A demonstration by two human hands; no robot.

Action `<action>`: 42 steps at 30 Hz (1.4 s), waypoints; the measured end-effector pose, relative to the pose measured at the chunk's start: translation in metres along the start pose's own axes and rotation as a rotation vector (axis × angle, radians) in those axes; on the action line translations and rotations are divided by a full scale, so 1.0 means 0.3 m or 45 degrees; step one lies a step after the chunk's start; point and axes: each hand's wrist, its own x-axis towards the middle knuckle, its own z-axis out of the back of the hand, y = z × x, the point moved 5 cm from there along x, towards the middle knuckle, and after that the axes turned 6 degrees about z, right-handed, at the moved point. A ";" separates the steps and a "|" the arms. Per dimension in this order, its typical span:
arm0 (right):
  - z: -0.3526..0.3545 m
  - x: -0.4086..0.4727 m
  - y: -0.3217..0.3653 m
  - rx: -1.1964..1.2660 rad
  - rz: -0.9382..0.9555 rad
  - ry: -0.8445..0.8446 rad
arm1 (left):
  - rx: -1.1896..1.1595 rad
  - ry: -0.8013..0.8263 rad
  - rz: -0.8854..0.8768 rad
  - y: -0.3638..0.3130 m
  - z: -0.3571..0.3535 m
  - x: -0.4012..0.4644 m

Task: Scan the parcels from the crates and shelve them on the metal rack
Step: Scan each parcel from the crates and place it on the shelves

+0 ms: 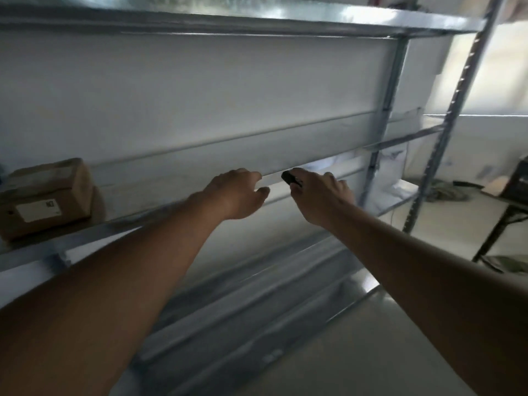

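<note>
metal rack (285,15) — brown parcel (45,195), perhaps white bags (394,170)

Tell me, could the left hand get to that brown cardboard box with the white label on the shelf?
Probably yes. The left hand holds nothing, and nothing stands on the metal rack shelf between it and the brown cardboard box, which sits further left.
</note>
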 end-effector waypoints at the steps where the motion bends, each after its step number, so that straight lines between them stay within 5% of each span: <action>1: 0.022 -0.012 -0.069 -0.010 -0.021 -0.006 | 0.003 -0.001 -0.032 -0.073 -0.012 0.022; 22: 0.420 -0.108 -1.676 -0.141 -0.508 -0.097 | -0.072 0.145 -0.521 -1.725 -0.419 0.669; 42: 0.601 0.370 -3.074 -0.203 -1.046 -0.238 | -0.112 0.271 -0.978 -3.042 -0.804 1.720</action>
